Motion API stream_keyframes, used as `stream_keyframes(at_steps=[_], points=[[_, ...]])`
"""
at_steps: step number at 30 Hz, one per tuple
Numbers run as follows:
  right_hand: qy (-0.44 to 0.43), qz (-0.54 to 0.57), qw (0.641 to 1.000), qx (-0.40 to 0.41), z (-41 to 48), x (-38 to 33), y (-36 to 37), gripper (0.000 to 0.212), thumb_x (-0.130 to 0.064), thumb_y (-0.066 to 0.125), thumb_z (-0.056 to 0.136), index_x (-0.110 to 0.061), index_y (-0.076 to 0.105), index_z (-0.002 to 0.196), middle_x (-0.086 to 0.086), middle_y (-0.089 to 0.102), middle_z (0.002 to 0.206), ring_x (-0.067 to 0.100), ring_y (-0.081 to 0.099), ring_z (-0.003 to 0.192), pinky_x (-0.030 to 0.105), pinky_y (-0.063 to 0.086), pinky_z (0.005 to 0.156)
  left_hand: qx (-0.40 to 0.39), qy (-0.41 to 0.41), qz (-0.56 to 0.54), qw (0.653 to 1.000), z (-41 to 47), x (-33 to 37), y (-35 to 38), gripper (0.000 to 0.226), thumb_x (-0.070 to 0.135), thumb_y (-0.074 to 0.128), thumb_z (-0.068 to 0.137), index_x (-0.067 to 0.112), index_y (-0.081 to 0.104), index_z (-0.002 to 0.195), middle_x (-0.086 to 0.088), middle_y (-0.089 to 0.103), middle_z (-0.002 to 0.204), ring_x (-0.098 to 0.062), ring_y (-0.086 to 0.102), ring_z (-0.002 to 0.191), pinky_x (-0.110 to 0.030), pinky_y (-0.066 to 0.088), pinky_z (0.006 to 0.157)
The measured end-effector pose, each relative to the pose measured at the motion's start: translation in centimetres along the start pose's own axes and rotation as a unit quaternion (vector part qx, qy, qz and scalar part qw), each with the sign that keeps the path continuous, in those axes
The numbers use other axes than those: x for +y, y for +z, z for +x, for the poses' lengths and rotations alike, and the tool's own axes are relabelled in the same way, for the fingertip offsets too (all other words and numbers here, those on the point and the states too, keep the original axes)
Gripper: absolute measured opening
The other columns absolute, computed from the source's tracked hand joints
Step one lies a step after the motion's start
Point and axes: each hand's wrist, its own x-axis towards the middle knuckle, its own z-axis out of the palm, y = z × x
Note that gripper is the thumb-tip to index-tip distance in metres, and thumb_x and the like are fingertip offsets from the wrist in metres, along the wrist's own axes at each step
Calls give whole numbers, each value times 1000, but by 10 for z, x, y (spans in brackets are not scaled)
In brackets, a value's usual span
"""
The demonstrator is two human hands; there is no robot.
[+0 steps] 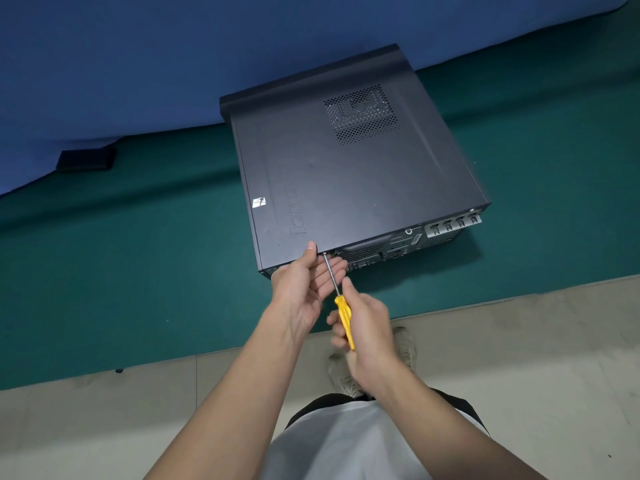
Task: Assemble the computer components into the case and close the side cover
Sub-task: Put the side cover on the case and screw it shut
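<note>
Computer case [346, 209] lies flat on a green mat [138, 271], its rear end toward the person. The side cover [329, 161] is on top and sits flush over the body — no gap shows along its edges. A vent grille [362, 114] is in the cover's far right part, and a small sticker [259, 202] is near its left edge. The rear panel [398, 245] with its ports faces the camera, with metal slot brackets [453, 225] at its right end.

Right hand [367, 337] is clenched round the yellow handle of a screwdriver [344, 320]. The bare shaft runs up and left, and its tip meets the case's rear edge near the left corner, just under the cover's lip. Whether a screw sits there is too small to tell.

Left hand [304, 289] is loose and grasps nothing — thumb tip on the cover's rear edge, fingers stretched out behind the shaft toward the rear panel.

A blue cloth [138, 64] hangs beyond the mat, with a flat black block [86, 159] at its foot on the left. On the near side is pale floor [519, 341]. One shoe [405, 344] shows below the right hand.
</note>
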Motion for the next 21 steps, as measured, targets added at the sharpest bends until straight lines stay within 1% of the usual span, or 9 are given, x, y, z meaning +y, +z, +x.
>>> stream_keyframes(at_steps=[1,3,4,6,10,12,14,17,21], points=[[-81,-146,985,48,-3,1,-2,36,-47,56,92,-13,55,79,0,60,56,13,47,45,26,33,46,1,2,1,1000,0,0,0,32,19,62,94,-12,58,100,-28,71,84,-31,73,73,-30,58,55],[-220,-381,893,92,-8,8,-4,33,-50,53,92,-18,55,83,-2,64,69,15,55,63,26,29,56,5,5,3,1000,0,-1,1,32,19,63,94,-13,59,97,-27,71,83,-31,73,72,-29,58,54],[-266,-438,853,97,-10,12,-2,30,-46,51,95,-17,55,86,1,65,75,20,55,70,27,24,56,8,6,5,1000,0,-1,2,33,20,63,94,-13,59,96,-26,71,82,-31,73,71,-29,58,54],[-311,-464,822,107,-8,15,2,27,-33,46,99,-11,56,87,10,65,80,30,57,75,28,17,56,10,7,8,1000,1,-2,2,33,20,63,94,-13,59,96,-26,71,81,-30,73,70,-29,58,53],[-309,-418,848,108,2,16,4,27,-25,46,99,-8,58,82,14,64,74,36,55,74,30,17,57,-6,-2,22,1000,3,1,-1,34,21,62,94,-12,59,99,-26,72,84,-31,73,73,-32,60,58],[-292,-377,874,90,7,17,2,26,-24,50,97,-10,59,78,1,56,61,28,50,67,34,26,59,-18,-6,25,999,4,2,-3,33,22,61,95,-12,60,96,-26,72,84,-31,73,74,-33,61,61],[-276,-331,899,81,11,19,1,25,-22,54,94,-11,61,73,-6,45,50,14,41,55,31,31,54,-25,-10,29,999,4,2,-4,33,22,61,95,-11,60,94,-25,72,85,-31,73,75,-33,61,63],[-249,-276,925,79,15,21,4,22,-19,54,90,-11,63,71,-9,43,47,8,35,47,28,30,49,-29,-12,32,999,4,3,-6,32,22,61,95,-10,60,95,-25,72,86,-31,73,76,-33,61,62],[-191,-186,963,45,15,23,7,32,-17,53,91,-20,58,59,-6,36,46,13,27,44,25,23,45,-29,-15,29,999,5,3,-7,31,21,62,94,-10,60,95,-25,72,86,-31,73,76,-32,60,60]])
